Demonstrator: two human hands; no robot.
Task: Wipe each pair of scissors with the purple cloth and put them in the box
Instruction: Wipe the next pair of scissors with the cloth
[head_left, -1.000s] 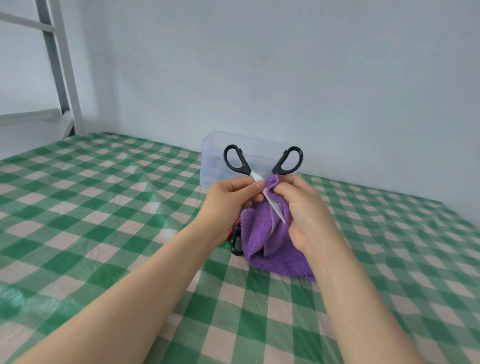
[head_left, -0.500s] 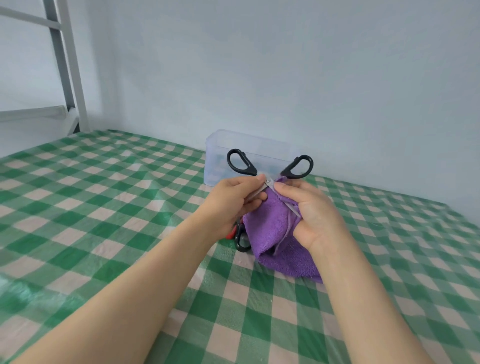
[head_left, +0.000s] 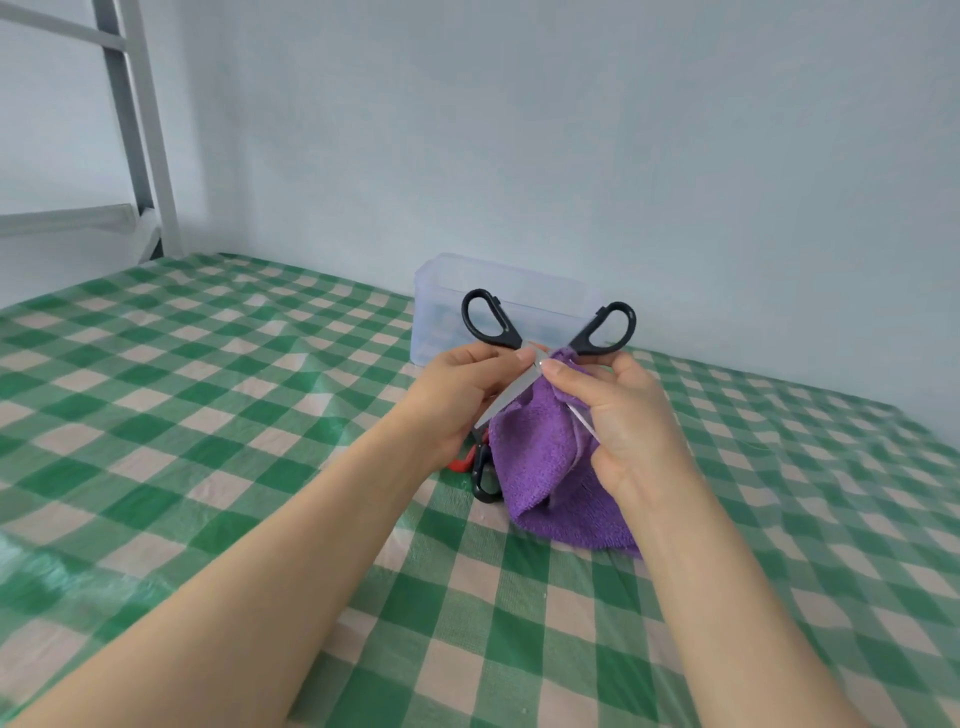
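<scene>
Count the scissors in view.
2 sure: an open pair gripped by the left hand and right hand; a black handle lying beside the purple cloth. The red piece by it may be a third.

The left hand (head_left: 457, 402) and right hand (head_left: 631, 415) are bare, with bare forearms.

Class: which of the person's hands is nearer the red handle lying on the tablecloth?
Left. The left hand, holding the black scissors, is just above the red handle; the right hand is farther off, on the purple cloth's other side.
</scene>
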